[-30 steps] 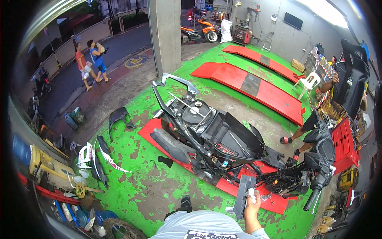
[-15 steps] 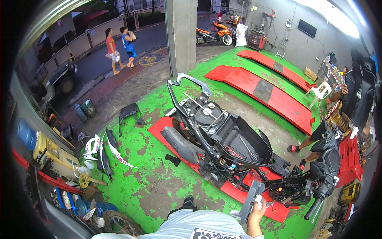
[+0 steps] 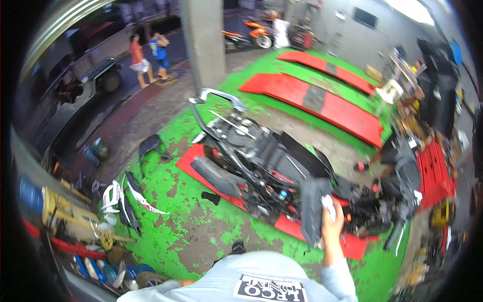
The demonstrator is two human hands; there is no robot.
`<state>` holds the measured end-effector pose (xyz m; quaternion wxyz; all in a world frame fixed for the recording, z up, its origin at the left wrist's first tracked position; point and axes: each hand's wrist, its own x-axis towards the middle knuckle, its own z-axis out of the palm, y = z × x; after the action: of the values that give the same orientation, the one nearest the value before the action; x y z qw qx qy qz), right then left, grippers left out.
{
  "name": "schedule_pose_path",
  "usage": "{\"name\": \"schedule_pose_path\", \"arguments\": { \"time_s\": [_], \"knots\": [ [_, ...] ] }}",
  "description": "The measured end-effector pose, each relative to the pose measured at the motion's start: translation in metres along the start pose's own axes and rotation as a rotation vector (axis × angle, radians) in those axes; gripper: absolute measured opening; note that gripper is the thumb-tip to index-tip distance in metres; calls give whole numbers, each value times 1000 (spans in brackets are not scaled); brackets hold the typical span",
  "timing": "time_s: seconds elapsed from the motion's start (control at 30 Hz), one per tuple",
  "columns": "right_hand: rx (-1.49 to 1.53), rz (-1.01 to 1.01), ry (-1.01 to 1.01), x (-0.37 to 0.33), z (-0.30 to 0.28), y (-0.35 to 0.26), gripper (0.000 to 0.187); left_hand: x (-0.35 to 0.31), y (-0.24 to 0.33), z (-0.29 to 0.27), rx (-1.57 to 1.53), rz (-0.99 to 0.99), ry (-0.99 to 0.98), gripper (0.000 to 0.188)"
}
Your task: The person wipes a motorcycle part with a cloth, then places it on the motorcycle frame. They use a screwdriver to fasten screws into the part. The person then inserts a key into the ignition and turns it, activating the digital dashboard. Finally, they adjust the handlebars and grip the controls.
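My right hand (image 3: 333, 224) is closed round a dark grey plastic panel (image 3: 313, 211), raised in front of the stripped scooter. A small white thing (image 3: 328, 202) sits between that hand and the panel, too blurred to name. Just beyond stands the scooter (image 3: 261, 158), its body covers off and its black under-seat box bared, on a red lift platform (image 3: 188, 158). At the lower edge, against my shirt, only a smeared bit of my left hand or wrist (image 3: 182, 283) shows; its fingers cannot be made out.
White and black body panels (image 3: 132, 199) and a black fender piece (image 3: 150, 147) lie on the green floor to the left. Containers and a tyre (image 3: 151, 278) crowd the lower left. Beyond the scooter lies another red ramp (image 3: 322, 103). A co-worker's sandalled foot (image 3: 360, 166) shows at right.
My right hand has lifted the grey panel up and forward. My view has swung, so the scene sits further left. On the street a vehicle has moved right, toward two walking people.
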<state>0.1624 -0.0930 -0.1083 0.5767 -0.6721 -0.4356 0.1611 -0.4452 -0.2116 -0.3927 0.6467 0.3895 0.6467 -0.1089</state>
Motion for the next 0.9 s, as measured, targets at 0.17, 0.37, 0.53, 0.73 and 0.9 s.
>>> {"name": "schedule_pose_path", "arguments": {
  "time_s": [0.17,0.37,0.53,0.73,0.9],
  "knots": [
    [-92,-288,-170,33,36,-100,36,-99,266,-22,-256,749,28,72],
    [26,-446,-209,19,66,-146,43,-165,476,72,-809,1338,-416,81],
    [-516,-573,-112,-15,54,-143,44,-207,508,102,-858,1266,-326,59],
    [-384,-594,-246,-51,34,-135,54,-208,524,86,-919,1306,-310,51],
    [-216,-428,-21,-30,-9,-127,31,-214,532,76,-800,1380,-261,61]
  ]
}}
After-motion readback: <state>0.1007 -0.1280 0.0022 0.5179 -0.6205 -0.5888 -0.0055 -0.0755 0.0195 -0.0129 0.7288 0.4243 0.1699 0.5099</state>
